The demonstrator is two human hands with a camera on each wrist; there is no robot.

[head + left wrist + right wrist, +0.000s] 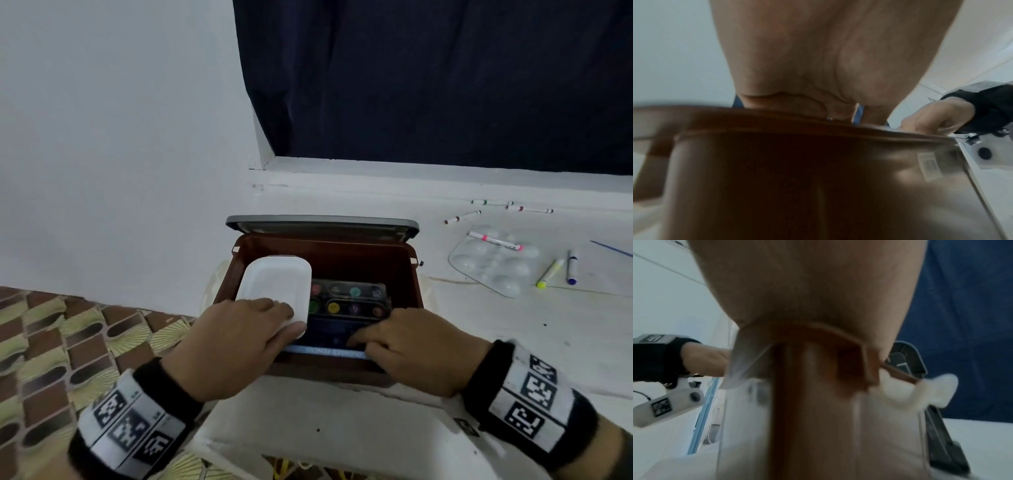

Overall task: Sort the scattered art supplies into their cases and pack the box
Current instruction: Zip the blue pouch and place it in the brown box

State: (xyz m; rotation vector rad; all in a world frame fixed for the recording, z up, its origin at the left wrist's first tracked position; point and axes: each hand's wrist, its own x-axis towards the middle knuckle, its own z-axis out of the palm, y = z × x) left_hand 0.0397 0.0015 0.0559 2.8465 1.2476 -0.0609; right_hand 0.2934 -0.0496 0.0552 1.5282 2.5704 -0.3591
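A brown box (416,274) stands open on the white table, its grey lid (322,221) tipped back. Inside lie a white case (274,281) at the left, a paint set (349,301) with coloured pots, and a blue coloured-pencil box (329,334) at the front. My left hand (274,311) rests with straight fingers on the white case's near end; its thumb is hidden. My right hand (366,342) reaches over the front rim, fingers curled onto the pencil box and thumb at its near edge. The wrist views are blurred, showing mostly palm and the box's brown wall (797,178).
To the right on the table lie a clear palette (479,270) with a pink marker (495,240) on it, a yellow marker (549,273), a blue marker (571,267) and several more markers (493,202) near the sill. A patterned floor (68,342) is at the left.
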